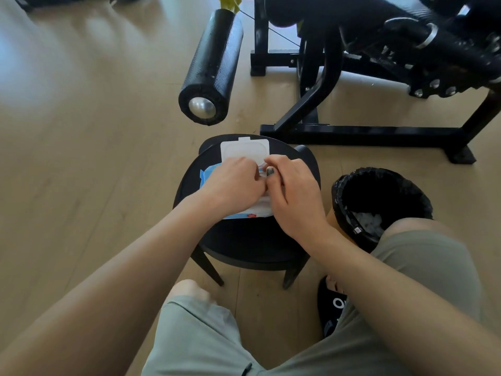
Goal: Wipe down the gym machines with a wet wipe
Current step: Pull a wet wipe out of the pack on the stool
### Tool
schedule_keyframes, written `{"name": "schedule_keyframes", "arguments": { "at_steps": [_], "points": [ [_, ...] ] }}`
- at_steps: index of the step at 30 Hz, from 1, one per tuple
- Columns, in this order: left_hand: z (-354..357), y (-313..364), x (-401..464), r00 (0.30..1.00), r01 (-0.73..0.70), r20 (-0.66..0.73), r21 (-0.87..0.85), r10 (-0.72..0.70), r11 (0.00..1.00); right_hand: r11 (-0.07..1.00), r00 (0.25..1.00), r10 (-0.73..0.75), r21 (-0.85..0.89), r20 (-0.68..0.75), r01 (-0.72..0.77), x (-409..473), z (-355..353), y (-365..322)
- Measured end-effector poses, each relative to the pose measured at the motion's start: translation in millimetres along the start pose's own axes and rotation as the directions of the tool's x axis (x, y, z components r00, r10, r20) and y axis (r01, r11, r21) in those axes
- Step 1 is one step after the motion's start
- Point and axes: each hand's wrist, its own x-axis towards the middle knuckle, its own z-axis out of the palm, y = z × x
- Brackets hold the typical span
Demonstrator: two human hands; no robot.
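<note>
Wipe pack (238, 213) lies flat on the stool surface (244, 240), lid (244, 149) flipped open away from you. Both hands meet at the opening: left hand (233, 183) presses the pack, right hand (292, 191) pinches narrow there; can't tell if it has a wipe. Foam roller (214, 66) sits ahead-left, long axis running away from you; left hand is nearer.

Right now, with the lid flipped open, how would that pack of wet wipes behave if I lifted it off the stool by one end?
The wet wipe pack looks like a soft film pouch, so it would probably sag rather than stay flat. Only the white plastic lid looks rigid. It lies flat on the stool, so rolling seems unlikely. Both the left hand and right hand rest on it.
</note>
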Motion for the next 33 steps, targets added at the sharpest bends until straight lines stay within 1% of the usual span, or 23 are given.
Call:
{"name": "schedule_keyframes", "arguments": {
  "at_steps": [5, 9, 11, 14, 16, 18, 20, 22, 24, 25, 26, 27, 30, 31, 33],
  "points": [
    [-7.6, -6.4, -7.8, 0.999, -0.006, -0.037, -0.104, 0.002, 0.995, 0.997, 0.999, -0.045, -0.062, -0.009, 0.044, 0.3, -0.1, -3.3],
    [-29.3, -21.7, -12.6, 0.987, 0.012, -0.153, -0.223, -0.047, 0.975, 0.997, 1.000, -0.028, -0.070, -0.013, 0.027, 0.4, -2.0, -3.9],
    [-40.5, -34.2, -17.4, 0.981, 0.024, -0.183, -0.232, -0.068, 0.972, 0.998, 1.000, -0.023, -0.057, 0.012, 0.024, 0.2, -1.8, -4.5],
    [-44.6, -50.8, -24.1, 0.983, 0.049, -0.164, -0.201, -0.083, 0.978, 0.994, 0.997, -0.061, -0.090, 0.049, 0.066, -1.0, 1.3, -4.8],
    [-39.6, -56.2, -25.6, 0.976, 0.024, -0.205, -0.238, -0.075, 0.971, 0.987, 0.994, -0.097, -0.127, 0.058, 0.103, -1.7, 3.0, -4.2],
    [-34.2, -56.9, -26.6, 0.965, -0.042, -0.261, -0.251, -0.026, 0.967, 0.982, 0.991, -0.117, -0.140, 0.060, 0.125, -2.2, 3.1, -4.0],
    [-31.0, -57.3, -27.7, 0.951, -0.157, -0.292, -0.160, 0.105, 0.975, 0.981, 0.990, -0.131, -0.140, 0.057, 0.138, -2.7, 2.4, -4.7],
    [-30.3, -57.9, -28.7, 0.915, -0.294, -0.278, 0.035, 0.292, 0.955, 0.980, 0.989, -0.134, -0.138, 0.060, 0.141, -3.1, 1.9, -5.2],
    [-32.1, -58.8, -27.1, 0.860, -0.419, -0.219, 0.210, 0.460, 0.883, 0.980, 0.989, -0.136, -0.141, 0.063, 0.144, -3.4, 2.3, -5.3],
    [-32.9, -60.1, -25.4, 0.842, -0.459, -0.175, 0.267, 0.511, 0.848, 0.979, 0.989, -0.136, -0.142, 0.065, 0.144, -3.2, 2.6, -5.2],
    [-33.8, -60.3, -24.0, 0.836, -0.476, -0.138, 0.296, 0.530, 0.828, 0.980, 0.989, -0.134, -0.141, 0.066, 0.142, -3.0, 3.1, -5.1],
    [-33.8, -60.7, -22.1, 0.852, -0.467, -0.104, 0.295, 0.513, 0.834, 0.980, 0.989, -0.133, -0.140, 0.066, 0.141, -3.0, 3.5, -4.9],
    [-33.9, -58.5, -16.3, 0.926, -0.365, -0.016, 0.207, 0.376, 0.908, 0.976, 0.986, -0.150, -0.151, 0.068, 0.158, -3.3, 3.1, -4.4],
    [-33.6, -57.3, -14.6, 0.937, -0.340, -0.017, 0.173, 0.348, 0.924, 0.974, 0.985, -0.159, -0.152, 0.072, 0.169, -3.2, 2.5, -4.5],
    [-32.8, -54.1, -12.7, 0.933, -0.343, -0.065, 0.138, 0.355, 0.929, 0.973, 0.982, -0.170, -0.143, 0.077, 0.180, -3.2, 1.9, -5.0]
  ]
}}
